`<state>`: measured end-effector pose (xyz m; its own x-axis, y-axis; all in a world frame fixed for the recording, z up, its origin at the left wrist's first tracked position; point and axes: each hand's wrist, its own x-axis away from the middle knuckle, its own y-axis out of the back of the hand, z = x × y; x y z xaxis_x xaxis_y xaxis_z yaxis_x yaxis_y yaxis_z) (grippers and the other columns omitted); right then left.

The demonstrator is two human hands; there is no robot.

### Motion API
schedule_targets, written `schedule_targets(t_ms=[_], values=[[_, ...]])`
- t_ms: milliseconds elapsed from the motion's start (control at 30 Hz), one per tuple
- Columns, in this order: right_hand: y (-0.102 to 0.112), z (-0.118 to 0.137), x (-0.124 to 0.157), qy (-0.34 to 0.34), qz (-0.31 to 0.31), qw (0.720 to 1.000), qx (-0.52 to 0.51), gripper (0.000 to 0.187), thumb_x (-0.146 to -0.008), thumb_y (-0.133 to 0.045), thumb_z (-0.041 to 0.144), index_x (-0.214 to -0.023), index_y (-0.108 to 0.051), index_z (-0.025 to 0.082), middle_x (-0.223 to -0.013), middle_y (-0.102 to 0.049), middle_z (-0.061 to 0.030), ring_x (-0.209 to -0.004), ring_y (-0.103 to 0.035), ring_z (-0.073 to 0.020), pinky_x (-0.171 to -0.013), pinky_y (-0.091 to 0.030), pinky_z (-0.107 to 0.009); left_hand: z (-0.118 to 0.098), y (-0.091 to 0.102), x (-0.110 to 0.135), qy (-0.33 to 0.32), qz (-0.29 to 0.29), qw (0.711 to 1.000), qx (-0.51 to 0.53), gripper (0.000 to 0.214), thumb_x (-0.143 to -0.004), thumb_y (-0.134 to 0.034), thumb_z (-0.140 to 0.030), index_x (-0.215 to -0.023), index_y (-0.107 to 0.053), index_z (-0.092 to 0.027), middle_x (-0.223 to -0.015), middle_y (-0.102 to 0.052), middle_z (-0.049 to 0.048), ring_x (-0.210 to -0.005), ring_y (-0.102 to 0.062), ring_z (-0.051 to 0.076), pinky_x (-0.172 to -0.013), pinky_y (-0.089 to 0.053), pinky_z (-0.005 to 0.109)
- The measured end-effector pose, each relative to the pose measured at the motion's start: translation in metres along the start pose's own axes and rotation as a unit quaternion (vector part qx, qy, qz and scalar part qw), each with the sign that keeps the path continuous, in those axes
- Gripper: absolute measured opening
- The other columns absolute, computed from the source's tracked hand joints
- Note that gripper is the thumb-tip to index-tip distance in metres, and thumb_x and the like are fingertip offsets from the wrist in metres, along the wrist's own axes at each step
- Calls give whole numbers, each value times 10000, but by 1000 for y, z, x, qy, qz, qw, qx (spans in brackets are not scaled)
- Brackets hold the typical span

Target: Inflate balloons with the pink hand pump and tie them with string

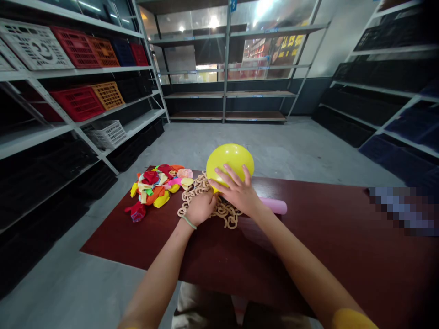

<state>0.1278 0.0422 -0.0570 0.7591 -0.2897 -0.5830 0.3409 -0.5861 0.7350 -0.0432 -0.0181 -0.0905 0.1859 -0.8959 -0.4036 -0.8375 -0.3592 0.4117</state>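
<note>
Indoors, a dark-red tabletop (329, 228) stands before metal shelving (192, 95) on a gray floor (291, 144). Near the tabletop's far edge, over a tan chain (232, 213), a left hand (201, 206) pinches the neck of a yellow balloon (227, 156), the right hand (239, 191) splayed against its near side.
</note>
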Motion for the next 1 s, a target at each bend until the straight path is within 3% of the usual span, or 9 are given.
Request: schedule_targets(t_ms=[133,400,633,767,867,1000], values=[[-6,-2,4,-5,-12,1000,-3,582,-940,-523,301,-1468,-326,445,-1554,-344,11,-1450,-210,-295,-1139,-87,-657,-5,-2,0,-16,8,1000,12,352,-770,-700,-499,-596,-557,-228,-538,-547,14,-475,-468,171,-549,-374,270],[-17,-5,11,-11,-35,999,-31,469,-910,-586,326,-1345,-490,473,-1529,-380,64,-1442,-215,-309,-1124,-78,-667,-12,-2,0,89,20,990,108,168,-760,-745,-327,-691,-633,-223,-618,-614,26,-576,-544,196,-684,-424,293],[-26,-14,23,-25,-46,998,-22,392,-922,-566,288,-1277,-542,452,-1436,-503,79,-1420,-274,-270,-1126,-98,-632,-10,-1,3,-47,35,998,30,313,-903,-558,-448,-681,-590,-230,-569,-561,-5,-501,-506,163,-569,-391,272],[-19,-17,21,-28,-68,997,0,374,-940,-535,285,-1281,-542,439,-1396,-546,71,-1391,-327,-256,-1120,-90,-609,-13,-3,3,48,56,985,153,408,-935,-477,-491,-650,-550,-209,-524,-505,-1,-451,-436,139,-494,-346,271],[-13,-19,19,-34,-63,997,-5,417,-936,-541,285,-1315,-511,455,-1392,-550,70,-1374,-354,-270,-1106,-106,-608,-16,-4,2,129,77,960,236,422,-892,-532,-535,-653,-574,-190,-520,-507,4,-415,-392,114,-431,-285,257],[-9,-21,18,-35,-49,998,-19,422,-946,-520,266,-1324,-502,452,-1415,-531,71,-1367,-364,-262,-1096,-116,-596,-19,-3,-1,168,71,945,272,354,-843,-620,-502,-741,-662,-166,-609,-601,22,-403,-371,82,-394,-249,229]])
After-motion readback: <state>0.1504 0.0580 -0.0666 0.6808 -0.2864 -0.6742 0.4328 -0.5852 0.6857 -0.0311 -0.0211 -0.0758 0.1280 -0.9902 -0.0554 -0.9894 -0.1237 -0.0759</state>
